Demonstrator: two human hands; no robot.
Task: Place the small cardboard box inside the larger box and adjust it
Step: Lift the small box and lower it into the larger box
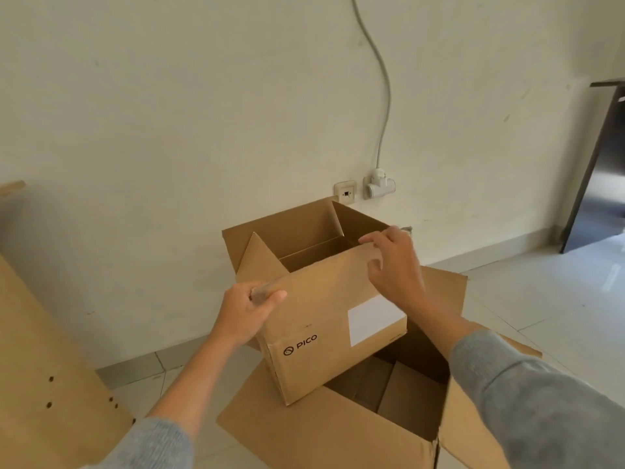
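A small brown cardboard box (324, 319) with a PICO logo and a white label hangs tilted over the open larger cardboard box (304, 431) on the floor. Its top flaps stand open. My left hand (248, 311) grips the near flap's left corner. My right hand (394, 262) grips the same flap's right end. The small box's lower corner dips past the larger box's rim. The dark inside of the larger box shows below and to the right of it.
A white wall with a socket (345, 192), a plug adapter (378, 186) and a cable stands just behind. A cardboard sheet with holes (44, 377) leans at the left. A dark doorway (598, 170) is at the right. The floor is pale tile.
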